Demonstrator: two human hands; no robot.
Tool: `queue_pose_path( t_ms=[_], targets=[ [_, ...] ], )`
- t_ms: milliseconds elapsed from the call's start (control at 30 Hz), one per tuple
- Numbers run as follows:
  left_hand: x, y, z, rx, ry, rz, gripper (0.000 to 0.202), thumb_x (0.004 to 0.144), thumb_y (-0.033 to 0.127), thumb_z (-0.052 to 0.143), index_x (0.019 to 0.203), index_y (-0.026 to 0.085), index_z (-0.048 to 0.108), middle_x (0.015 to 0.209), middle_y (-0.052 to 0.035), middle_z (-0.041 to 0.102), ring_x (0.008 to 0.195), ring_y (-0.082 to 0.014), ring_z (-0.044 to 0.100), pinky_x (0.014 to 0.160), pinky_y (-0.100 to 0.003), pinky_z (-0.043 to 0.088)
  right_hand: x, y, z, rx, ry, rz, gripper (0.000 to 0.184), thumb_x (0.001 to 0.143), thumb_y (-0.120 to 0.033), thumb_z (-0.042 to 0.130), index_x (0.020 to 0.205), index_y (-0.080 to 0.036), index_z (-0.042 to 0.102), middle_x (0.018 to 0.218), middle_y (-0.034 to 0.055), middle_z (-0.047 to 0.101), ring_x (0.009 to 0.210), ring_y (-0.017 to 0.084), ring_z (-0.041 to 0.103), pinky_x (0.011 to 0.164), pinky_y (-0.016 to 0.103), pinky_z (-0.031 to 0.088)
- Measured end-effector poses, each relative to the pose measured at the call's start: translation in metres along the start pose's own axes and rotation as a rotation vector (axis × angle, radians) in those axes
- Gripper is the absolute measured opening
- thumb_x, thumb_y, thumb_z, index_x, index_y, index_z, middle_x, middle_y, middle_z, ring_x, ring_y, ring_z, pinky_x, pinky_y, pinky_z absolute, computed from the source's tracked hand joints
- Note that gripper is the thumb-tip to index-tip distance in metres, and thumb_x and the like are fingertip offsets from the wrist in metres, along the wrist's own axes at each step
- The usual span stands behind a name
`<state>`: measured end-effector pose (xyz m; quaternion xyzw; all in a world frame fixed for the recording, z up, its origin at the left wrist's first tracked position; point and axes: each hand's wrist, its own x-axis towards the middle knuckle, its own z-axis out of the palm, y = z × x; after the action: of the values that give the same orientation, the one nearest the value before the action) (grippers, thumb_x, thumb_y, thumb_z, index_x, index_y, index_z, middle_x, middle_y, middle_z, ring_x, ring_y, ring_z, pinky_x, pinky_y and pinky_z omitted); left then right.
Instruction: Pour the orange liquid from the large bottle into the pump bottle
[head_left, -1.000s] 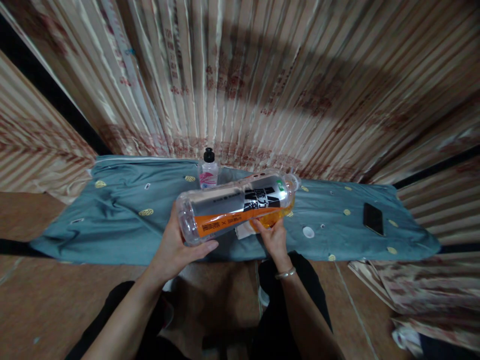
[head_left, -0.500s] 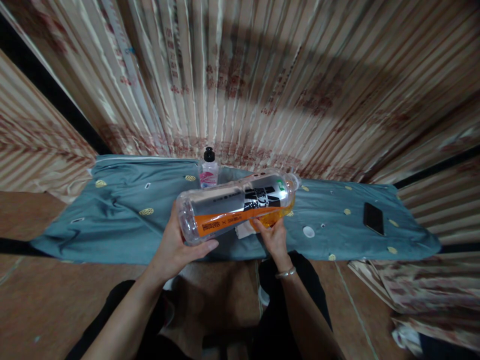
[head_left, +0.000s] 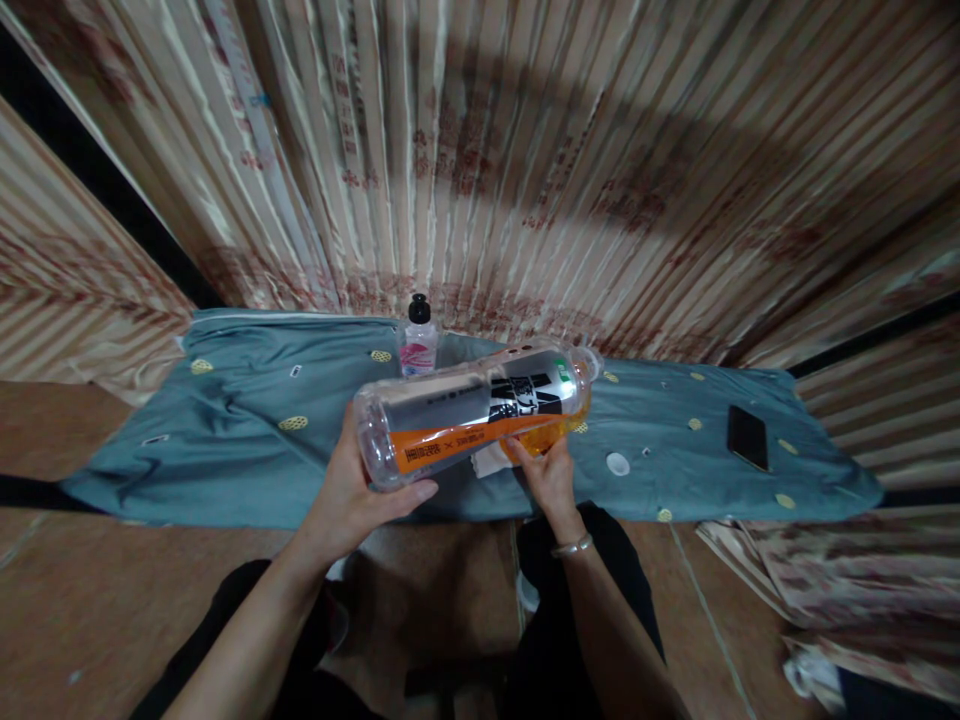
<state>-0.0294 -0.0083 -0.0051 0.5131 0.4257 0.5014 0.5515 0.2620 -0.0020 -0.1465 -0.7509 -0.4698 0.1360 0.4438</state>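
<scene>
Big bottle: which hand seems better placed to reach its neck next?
Probably the right hand: it is nearer the neck, whereas the left hand holds the big bottle by its base.

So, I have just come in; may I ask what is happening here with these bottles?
A person holds a large clear bottle sideways above a green-blue cloth. The left hand grips its base end, and the right hand is under its neck end, beside some orange liquid; the right fingers are partly hidden. A small bottle with a black cap stands upright just behind, and a dark phone lies farther right.
</scene>
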Motion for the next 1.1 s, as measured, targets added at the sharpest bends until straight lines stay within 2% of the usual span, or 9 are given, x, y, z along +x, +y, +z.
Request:
queue_pose_path(
  t_ms=[133,367,567,733,900,1100],
  targets=[
    [-0.0002,0.0007,-0.0012,-0.008,-0.017,-0.029,0.095,0.054,0.032,0.108,0.138,0.018,0.066,0.156,-0.0192,0.072,0.150,-0.0476,0.064,0.129,-0.063,0.051,0.0005,-0.0046,-0.0012,0.032,-0.026,0.088,0.088,0.072,-0.075,0.081,0.132,-0.014,0.064,0.108,0.0220,0.085,0.109,0.045,0.083,0.091,0.054,0.066],
    [0.0006,-0.0019,-0.0027,-0.008,0.020,-0.023,0.104,0.050,0.031,0.110,0.143,0.018,0.067,0.148,-0.0187,0.076,0.150,-0.0500,0.063,0.127,-0.065,0.052,0.0002,-0.0056,-0.0004,0.051,-0.008,0.084,0.080,0.072,-0.072,0.082,0.128,-0.018,0.064,0.113,0.0218,0.085,0.116,0.044,0.081,0.096,0.053,0.065],
    [0.0007,-0.0027,-0.0030,-0.024,0.002,-0.023,0.097,0.052,0.030,0.110,0.139,0.017,0.068,0.147,-0.0190,0.076,0.149,-0.0482,0.065,0.124,-0.060,0.057,0.0005,-0.0057,-0.0018,0.044,-0.015,0.079,0.085,0.071,-0.075,0.082,0.130,-0.017,0.063,0.112,0.0210,0.086,0.112,0.044,0.082,0.094,0.054,0.066],
    [-0.0007,-0.0006,-0.0028,-0.035,-0.018,-0.028,0.095,0.054,0.029,0.109,0.138,0.017,0.066,0.154,-0.0203,0.072,0.151,-0.0475,0.063,0.127,-0.059,0.053,0.0002,-0.0079,-0.0020,0.070,-0.021,0.079,0.089,0.072,-0.074,0.082,0.134,-0.014,0.063,0.114,0.0229,0.085,0.113,0.043,0.082,0.094,0.051,0.066],
    [-0.0004,0.0007,-0.0004,-0.041,0.002,-0.045,0.097,0.051,0.028,0.110,0.138,0.020,0.068,0.148,-0.0175,0.076,0.150,-0.0480,0.064,0.127,-0.062,0.053,0.0004,-0.0067,-0.0001,0.073,-0.008,0.083,0.086,0.072,-0.072,0.082,0.132,-0.014,0.064,0.113,0.0235,0.086,0.111,0.043,0.083,0.093,0.052,0.066],
    [0.0001,0.0009,0.0002,-0.048,0.029,-0.041,0.088,0.046,0.030,0.111,0.125,0.018,0.073,0.147,-0.0178,0.076,0.147,-0.0486,0.066,0.121,-0.059,0.059,0.0011,-0.0042,-0.0003,0.064,-0.008,0.081,0.083,0.070,-0.074,0.082,0.127,-0.016,0.065,0.112,0.0231,0.086,0.110,0.044,0.083,0.091,0.052,0.066]
  ],
)
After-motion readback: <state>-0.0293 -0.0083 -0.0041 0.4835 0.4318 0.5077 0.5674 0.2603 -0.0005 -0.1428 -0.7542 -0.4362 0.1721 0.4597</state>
